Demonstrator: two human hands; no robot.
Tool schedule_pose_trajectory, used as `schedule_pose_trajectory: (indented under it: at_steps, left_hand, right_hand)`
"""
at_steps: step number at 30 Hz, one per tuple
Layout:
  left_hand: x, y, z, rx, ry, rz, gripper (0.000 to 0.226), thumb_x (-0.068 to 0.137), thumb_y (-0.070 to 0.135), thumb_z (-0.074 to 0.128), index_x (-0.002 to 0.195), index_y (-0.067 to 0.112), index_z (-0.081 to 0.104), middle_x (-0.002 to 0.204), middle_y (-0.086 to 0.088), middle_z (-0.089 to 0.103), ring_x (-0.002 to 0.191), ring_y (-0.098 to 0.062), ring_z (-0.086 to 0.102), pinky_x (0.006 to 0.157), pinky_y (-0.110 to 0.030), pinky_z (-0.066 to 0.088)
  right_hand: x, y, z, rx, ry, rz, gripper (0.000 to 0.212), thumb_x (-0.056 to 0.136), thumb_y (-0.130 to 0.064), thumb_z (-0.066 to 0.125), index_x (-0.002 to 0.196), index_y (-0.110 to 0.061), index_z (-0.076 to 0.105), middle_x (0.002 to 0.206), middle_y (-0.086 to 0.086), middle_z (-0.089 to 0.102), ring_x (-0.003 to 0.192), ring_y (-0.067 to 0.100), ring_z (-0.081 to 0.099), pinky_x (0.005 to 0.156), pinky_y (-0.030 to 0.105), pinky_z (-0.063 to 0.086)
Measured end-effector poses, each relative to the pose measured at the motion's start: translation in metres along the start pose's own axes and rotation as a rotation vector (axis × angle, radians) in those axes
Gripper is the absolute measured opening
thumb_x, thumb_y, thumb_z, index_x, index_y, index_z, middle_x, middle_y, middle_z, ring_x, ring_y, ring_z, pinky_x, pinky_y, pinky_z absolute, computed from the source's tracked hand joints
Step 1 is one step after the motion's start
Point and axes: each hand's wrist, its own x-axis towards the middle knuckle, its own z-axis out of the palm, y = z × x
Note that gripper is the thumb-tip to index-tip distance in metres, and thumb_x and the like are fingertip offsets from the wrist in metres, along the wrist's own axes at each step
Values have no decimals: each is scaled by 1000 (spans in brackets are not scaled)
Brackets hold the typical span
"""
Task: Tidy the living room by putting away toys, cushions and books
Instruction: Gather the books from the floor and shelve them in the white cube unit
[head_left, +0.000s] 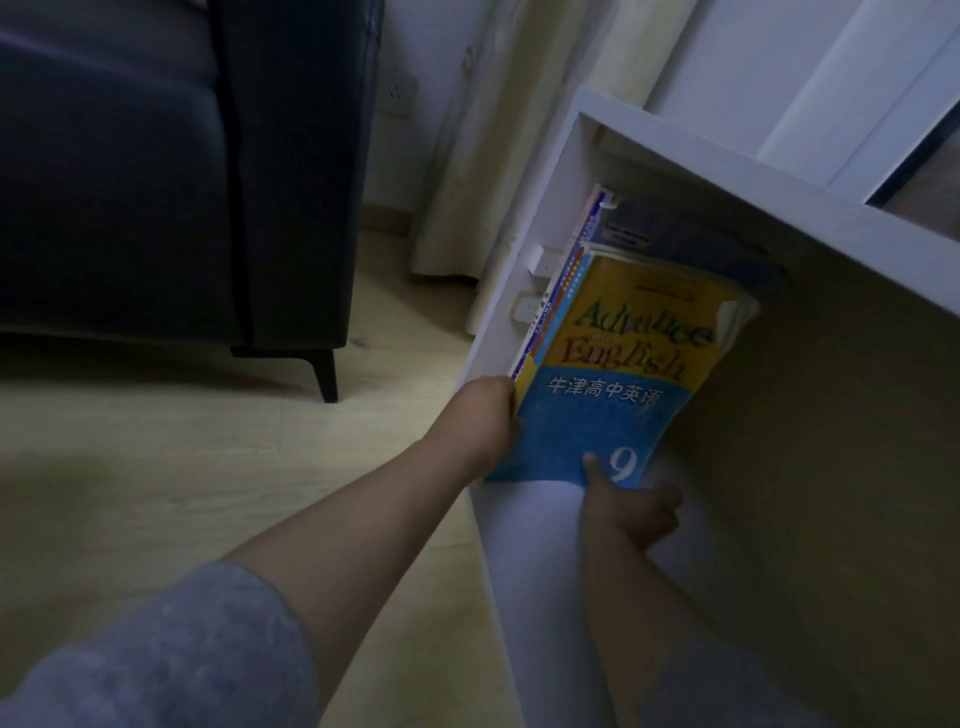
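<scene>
The textbook (613, 374) leans in the white shelf (506, 296) against other books (558, 291), our left hand (488, 421) gripping its edge, right hand (631, 506) pinching its bottom, so we judge an early release could topple it.

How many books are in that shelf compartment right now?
At least 3: yellow-and-blue textbook in front, gripped by left hand and right hand; dark book behind it; thin spines against the shelf's side panel, too blurred to separate. More may be hidden.
</scene>
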Motion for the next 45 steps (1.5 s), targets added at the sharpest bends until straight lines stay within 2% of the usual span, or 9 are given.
schedule_pose_trajectory:
  at_steps: [3, 6, 11, 18, 22, 29, 36, 42, 45]
  left_hand:
    - [3, -4, 3, -53, 24, 11, 19, 91, 12, 54, 108, 4, 58, 108, -18, 62, 98, -33, 60, 83, -42, 53]
    - [7, -8, 6, -134, 19, 9, 19, 90, 13, 57, 107, 7, 61, 106, -15, 63, 96, -31, 61, 83, -43, 54]
    - [6, -12, 13, -202, 31, 32, 14, 90, 16, 59, 103, 10, 60, 110, -13, 61, 98, -31, 59, 82, -43, 54]
    - [5, -9, 20, -43, 147, -1, 23, 92, 26, 58, 101, 5, 63, 99, -14, 65, 86, -29, 62, 74, -38, 54]
    - [4, -10, 16, 137, 142, -51, 36, 90, 41, 58, 95, 6, 65, 84, -11, 62, 80, -25, 59, 60, -29, 38]
    - [-3, -13, 19, 76, 178, -12, 29, 90, 26, 60, 113, 7, 61, 110, -10, 65, 99, -25, 60, 81, -37, 51]
    - [-17, -9, 12, 132, 137, -31, 30, 91, 25, 60, 115, 8, 59, 113, -12, 63, 102, -27, 59, 83, -36, 52]
    - [-32, -4, -1, 109, 158, -83, 39, 91, 27, 61, 125, 9, 55, 121, -10, 61, 108, -26, 58, 88, -36, 52]
    - [-35, 1, -5, 89, 161, -61, 41, 89, 27, 62, 127, 11, 54, 121, -7, 61, 106, -23, 59, 88, -36, 53]
  right_hand:
    - [-6, 10, 6, 15, 12, 5, 71, 68, -27, 86, 118, 6, 49, 125, 28, 54, 114, 41, 54, 91, 45, 48]
    - [-1, 8, 13, -24, -121, -69, 65, 77, -29, 79, 128, 0, 51, 130, 18, 56, 117, 34, 55, 92, 37, 46]
    - [0, 16, 20, -19, -169, -146, 75, 78, -30, 78, 140, -7, 43, 139, 16, 49, 124, 33, 50, 99, 38, 42]
    - [3, 23, 26, -16, -162, -193, 79, 76, -34, 79, 142, -9, 42, 138, 17, 48, 124, 33, 50, 99, 40, 44]
    - [2, 26, 28, 0, -165, -217, 80, 77, -30, 79, 143, -7, 41, 140, 17, 46, 124, 32, 50, 99, 36, 43]
    - [1, 28, 25, -8, -157, -196, 74, 80, -32, 76, 141, -7, 44, 142, 16, 43, 126, 32, 48, 98, 35, 43]
    - [-9, 34, 18, 13, -124, -184, 68, 80, -33, 75, 138, -7, 48, 137, 16, 50, 123, 33, 50, 100, 40, 44]
    - [-14, 28, 14, 23, -230, -169, 71, 83, -33, 72, 144, -13, 40, 144, 13, 44, 129, 32, 46, 102, 40, 42]
    - [-5, 23, 11, 3, -185, -162, 74, 82, -35, 73, 145, -13, 40, 142, 16, 44, 128, 35, 47, 102, 43, 45]
